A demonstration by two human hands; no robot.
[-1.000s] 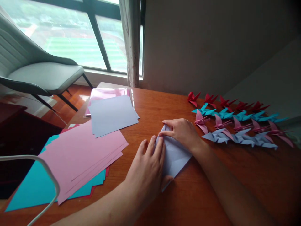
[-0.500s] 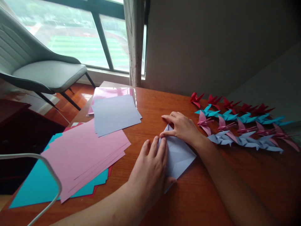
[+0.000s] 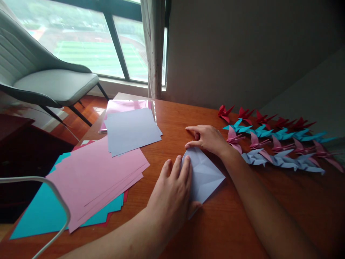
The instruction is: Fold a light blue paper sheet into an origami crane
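A pale lavender-blue sheet of origami paper [image 3: 204, 174], folded to a diamond-like shape with creases across it, lies on the wooden table. My left hand [image 3: 172, 196] rests on its left side, fingers stretched and thumb at its lower edge. At the far corner of the paper is my right hand [image 3: 208, 139]; its thumb is by that corner, the index finger reaches out over the table, and a gap separates the two. The other right fingers are curled under. The left part of the paper is hidden beneath my left hand.
Rows of folded paper cranes stand at right: red [image 3: 245, 114], turquoise [image 3: 283, 135], pink [image 3: 256, 141] and lavender-blue [image 3: 285, 162]. Left lie pink sheets [image 3: 99, 172], turquoise sheets [image 3: 40, 212] and lavender-blue sheets [image 3: 133, 131]. A white cable [image 3: 63, 205] curves in front; a chair [image 3: 59, 84] stands beyond.
My right hand has lifted slightly off the far corner, its thumb and index finger spreading apart. That corner no longer shows as a point between them. My left hand stays put.
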